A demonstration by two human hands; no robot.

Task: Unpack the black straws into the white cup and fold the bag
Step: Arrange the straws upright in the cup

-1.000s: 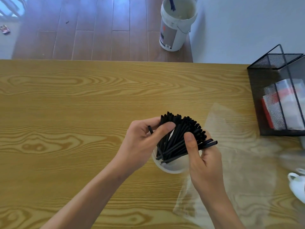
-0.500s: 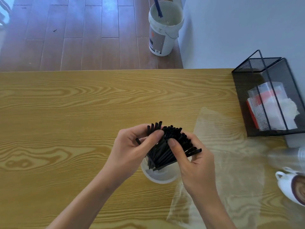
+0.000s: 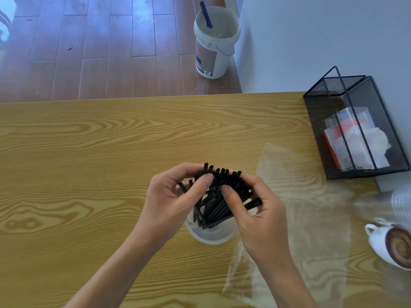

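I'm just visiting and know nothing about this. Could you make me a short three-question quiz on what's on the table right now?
1. True or false: the black straws already stand in the white cup.
2. What lies flat on the table beside the right hand? A) a folded towel B) a clear plastic bag C) a metal tray
3. Fill in: the left hand and right hand both grip the ____.

Key: 1. True, the straws' lower ends sit in the cup. 2. B, the bag is still unfolded. 3. Straws.
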